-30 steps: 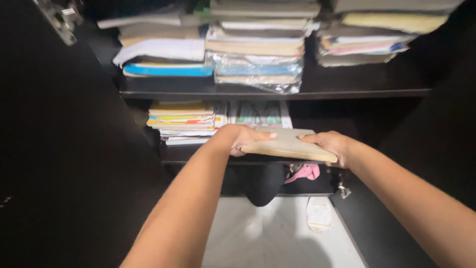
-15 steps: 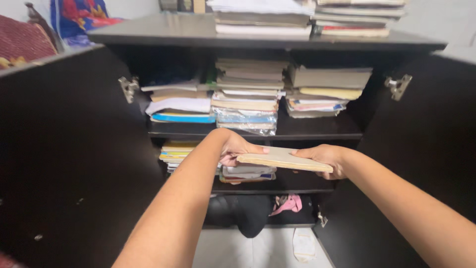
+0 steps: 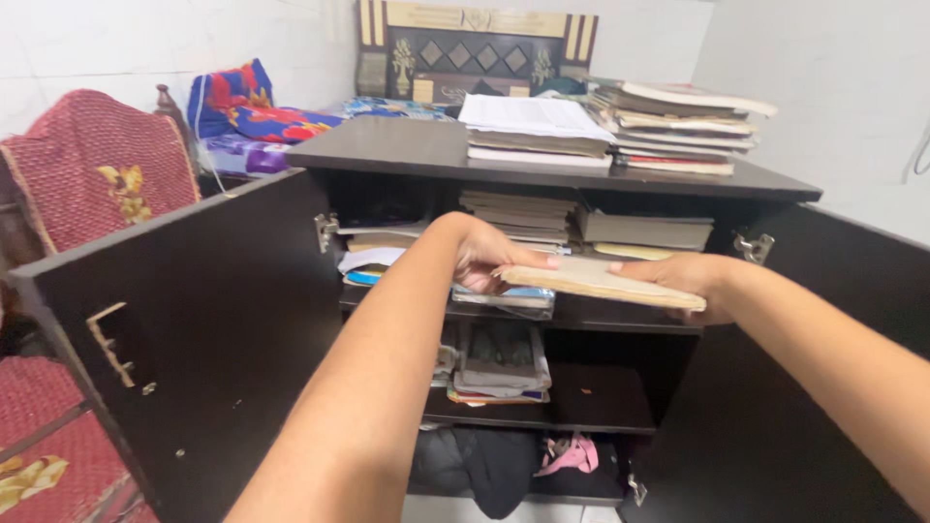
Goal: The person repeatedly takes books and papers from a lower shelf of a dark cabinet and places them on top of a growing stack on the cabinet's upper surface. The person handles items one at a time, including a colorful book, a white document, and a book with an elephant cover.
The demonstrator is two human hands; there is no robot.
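Before the open cabinet (image 3: 242, 320), both hands' grips clasp the flat book (image 3: 596, 281) between left hand (image 3: 484, 254) and right hand (image 3: 683, 278).

The book (image 3: 599, 281) has risen: a second ago the left hand (image 3: 487, 254) and right hand (image 3: 686, 279) held it level with the lower shelf (image 3: 591, 399) of the cabinet (image 3: 407, 145); now it sits in front of the upper shelf (image 3: 620, 312). The view has lifted too, bringing in the cabinet top, its book stacks (image 3: 668, 124) and the bed (image 3: 262, 121) behind.
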